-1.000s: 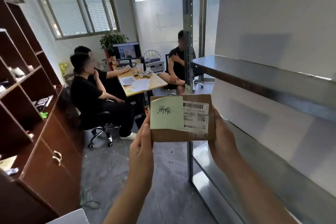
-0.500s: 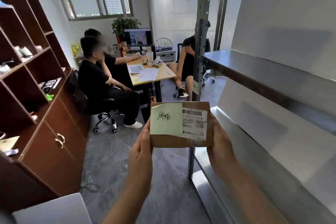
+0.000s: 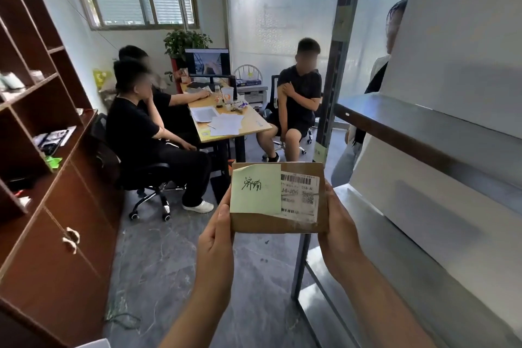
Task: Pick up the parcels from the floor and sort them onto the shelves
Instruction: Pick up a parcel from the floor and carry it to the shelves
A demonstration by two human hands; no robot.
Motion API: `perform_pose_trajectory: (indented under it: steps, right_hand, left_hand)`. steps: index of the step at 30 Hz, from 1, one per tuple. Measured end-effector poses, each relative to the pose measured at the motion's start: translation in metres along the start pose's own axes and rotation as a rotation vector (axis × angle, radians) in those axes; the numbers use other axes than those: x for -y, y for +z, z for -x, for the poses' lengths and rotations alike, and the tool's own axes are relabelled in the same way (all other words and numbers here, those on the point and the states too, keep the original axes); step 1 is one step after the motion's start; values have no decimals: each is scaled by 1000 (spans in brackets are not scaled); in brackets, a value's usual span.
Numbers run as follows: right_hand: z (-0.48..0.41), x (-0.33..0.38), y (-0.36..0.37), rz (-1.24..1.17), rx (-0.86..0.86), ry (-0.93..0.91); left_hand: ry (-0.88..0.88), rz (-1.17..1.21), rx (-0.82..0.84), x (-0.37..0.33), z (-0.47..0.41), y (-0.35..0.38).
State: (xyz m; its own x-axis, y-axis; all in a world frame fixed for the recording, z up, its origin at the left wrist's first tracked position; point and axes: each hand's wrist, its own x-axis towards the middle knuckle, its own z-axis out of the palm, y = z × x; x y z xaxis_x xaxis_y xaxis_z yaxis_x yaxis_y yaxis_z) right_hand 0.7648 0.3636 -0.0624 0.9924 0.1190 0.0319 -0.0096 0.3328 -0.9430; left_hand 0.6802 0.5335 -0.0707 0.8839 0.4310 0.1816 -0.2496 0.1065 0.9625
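I hold a small brown cardboard parcel (image 3: 278, 224) upright in front of me, at the centre of the head view. A pale green note with handwriting and a white barcode label cover its face. My left hand (image 3: 217, 237) grips its left edge and my right hand (image 3: 337, 230) grips its right edge. The metal shelf unit (image 3: 418, 133) stands to the right, its steel shelves bare. The parcel is level with the gap between two shelves, just left of the unit's upright post (image 3: 332, 87).
A dark wooden cabinet (image 3: 56, 206) with open cubbies lines the left side. Three people sit on office chairs around a desk (image 3: 248, 124) with a monitor ahead. Another person stands behind the shelf unit at right. Grey floor (image 3: 158, 263) lies between cabinet and shelves.
My view has swung right and down a little, so the seated people and the desk sit more centrally. The parcel stays held in both hands, at about the same place before me.
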Motion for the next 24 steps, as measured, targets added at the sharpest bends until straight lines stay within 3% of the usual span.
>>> perform_pose_trajectory:
  steps: [13, 24]
  right_hand:
    - [-63, -55, 81, 11, -107, -33]
    - [-90, -64, 76, 92, -249, -11]
  left_hand:
    - [-86, 23, 118, 27, -109, -76]
    - [-143, 86, 236, 57, -154, -65]
